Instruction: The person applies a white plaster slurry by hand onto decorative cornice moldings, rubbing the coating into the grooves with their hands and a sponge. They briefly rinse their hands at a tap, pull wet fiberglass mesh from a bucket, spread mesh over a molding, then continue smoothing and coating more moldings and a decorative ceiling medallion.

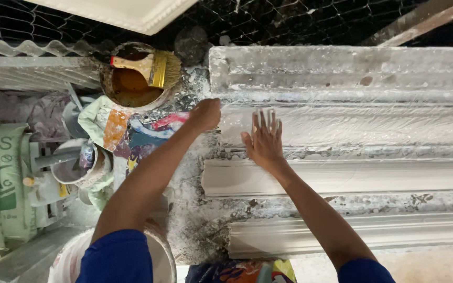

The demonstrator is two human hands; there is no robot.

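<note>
- A white bucket (155, 262) stood nearest, below the long plaster moulding (342, 126).
- The right hand (264, 140) lay open, fingers spread flat on the moulding's wet face; the left hand (205, 114) was curled shut at its end, holding nothing visible.
- Hard pressing might have dented the soft plaster.
- Left of the moulding, a tin of brown liquid (131, 86) carried a brush (150, 67) that an elbow could have tipped.

- brown-liquid bucket (129, 86) with a brush (150, 68) resting across the rim
- green sacks (1, 183) at left
- white bucket (161, 257) near bottom edge
- wire mesh (289, 21) along the top
</note>
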